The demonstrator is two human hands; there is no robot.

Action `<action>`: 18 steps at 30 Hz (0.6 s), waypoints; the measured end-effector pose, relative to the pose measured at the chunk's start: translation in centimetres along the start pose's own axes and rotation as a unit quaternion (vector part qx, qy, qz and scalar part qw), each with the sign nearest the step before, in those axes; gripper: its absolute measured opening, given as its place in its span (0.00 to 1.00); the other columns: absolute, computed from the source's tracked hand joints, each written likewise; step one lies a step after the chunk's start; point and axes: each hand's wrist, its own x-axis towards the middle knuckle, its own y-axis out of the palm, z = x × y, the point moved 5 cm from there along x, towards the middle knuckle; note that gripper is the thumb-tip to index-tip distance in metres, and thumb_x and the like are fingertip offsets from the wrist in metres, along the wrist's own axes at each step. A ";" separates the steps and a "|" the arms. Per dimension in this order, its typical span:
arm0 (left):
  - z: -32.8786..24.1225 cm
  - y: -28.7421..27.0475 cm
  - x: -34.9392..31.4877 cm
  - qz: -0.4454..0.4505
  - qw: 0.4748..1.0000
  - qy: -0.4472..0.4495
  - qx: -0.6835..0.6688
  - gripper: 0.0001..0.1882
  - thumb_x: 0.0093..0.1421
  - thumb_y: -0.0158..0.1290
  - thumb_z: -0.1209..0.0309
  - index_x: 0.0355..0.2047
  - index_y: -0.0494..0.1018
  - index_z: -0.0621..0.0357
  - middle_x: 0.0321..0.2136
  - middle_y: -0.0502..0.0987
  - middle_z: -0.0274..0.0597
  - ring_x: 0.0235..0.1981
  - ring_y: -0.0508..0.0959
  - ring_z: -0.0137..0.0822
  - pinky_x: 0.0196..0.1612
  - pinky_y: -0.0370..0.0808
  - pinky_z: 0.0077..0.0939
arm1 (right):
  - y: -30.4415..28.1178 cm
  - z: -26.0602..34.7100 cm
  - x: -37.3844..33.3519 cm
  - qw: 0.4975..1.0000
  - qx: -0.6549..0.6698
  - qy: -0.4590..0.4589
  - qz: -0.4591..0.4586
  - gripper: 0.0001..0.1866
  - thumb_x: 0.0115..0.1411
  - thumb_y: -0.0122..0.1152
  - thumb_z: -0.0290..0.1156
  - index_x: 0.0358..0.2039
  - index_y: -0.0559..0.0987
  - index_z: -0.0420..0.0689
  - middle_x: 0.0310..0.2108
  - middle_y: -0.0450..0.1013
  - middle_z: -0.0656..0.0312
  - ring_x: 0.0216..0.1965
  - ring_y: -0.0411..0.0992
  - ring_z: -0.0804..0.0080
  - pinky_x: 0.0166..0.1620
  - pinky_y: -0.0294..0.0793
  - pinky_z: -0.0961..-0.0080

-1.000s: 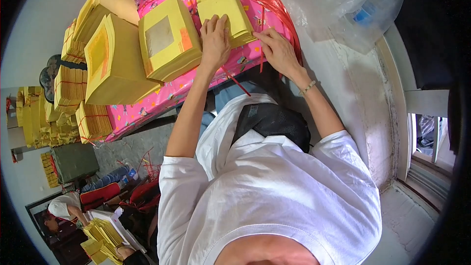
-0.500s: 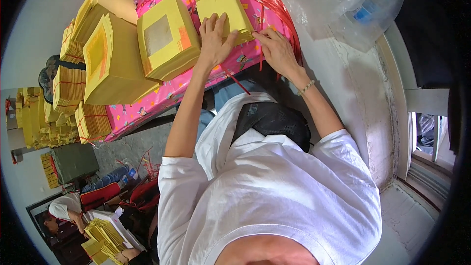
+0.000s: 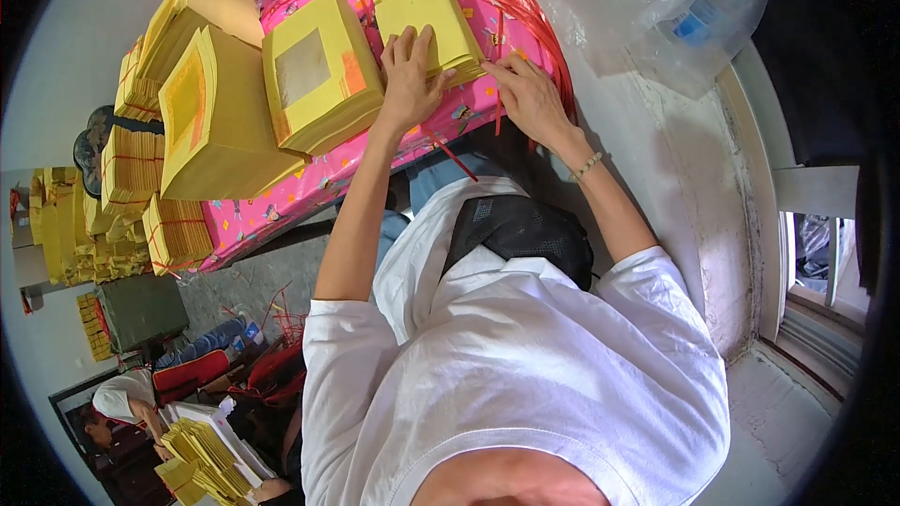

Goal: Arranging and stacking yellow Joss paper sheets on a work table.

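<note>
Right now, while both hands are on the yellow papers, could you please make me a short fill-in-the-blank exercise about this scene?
1. Lying flat on top of the small yellow paper stack is the person's ____ hand.
2. The pale beaded bracelet is worn on the ____ wrist.
3. The patterned tablecloth under the stack has a ____ background.
4. The long, thin, shiny strips bundled beyond the stack are ____.

Missing words: left; right; pink; red.

A small yellow paper stack [image 3: 422, 17] lies on pink cloth [image 3: 246, 217].
</note>
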 end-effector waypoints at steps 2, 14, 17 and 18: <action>0.0 0.0 0.1 0.005 1.000 -0.005 -0.002 0.37 0.53 0.59 0.62 0.60 0.56 0.59 0.58 0.55 0.64 0.60 0.52 0.65 0.62 0.50 0.54 | 0.0 0.0 0.0 1.000 0.002 -0.005 -0.005 0.20 0.56 0.51 0.21 0.51 0.74 0.41 0.39 0.69 0.54 0.41 0.69 0.56 0.44 0.69 0.64; 0.1 0.1 -0.1 0.018 1.000 -0.009 0.008 0.36 0.56 0.56 0.61 0.61 0.55 0.59 0.59 0.54 0.65 0.60 0.51 0.64 0.62 0.50 0.52 | 0.0 0.4 -0.2 1.000 -0.012 -0.003 0.004 0.24 0.57 0.51 0.22 0.56 0.69 0.47 0.40 0.69 0.55 0.42 0.69 0.57 0.46 0.70 0.64; 0.0 0.1 0.0 0.018 1.000 -0.005 0.011 0.36 0.57 0.56 0.61 0.61 0.55 0.59 0.59 0.54 0.65 0.60 0.51 0.64 0.62 0.50 0.53 | 0.0 0.3 -0.1 1.000 -0.010 -0.005 0.005 0.25 0.57 0.51 0.23 0.57 0.69 0.47 0.40 0.68 0.54 0.42 0.69 0.57 0.46 0.70 0.64; -0.1 0.1 0.0 0.011 1.000 -0.001 -0.001 0.37 0.55 0.57 0.62 0.61 0.56 0.61 0.58 0.55 0.67 0.60 0.51 0.66 0.62 0.49 0.54 | 0.0 0.2 -0.1 1.000 -0.010 -0.006 0.006 0.25 0.57 0.51 0.23 0.57 0.69 0.47 0.40 0.68 0.54 0.42 0.69 0.57 0.46 0.70 0.64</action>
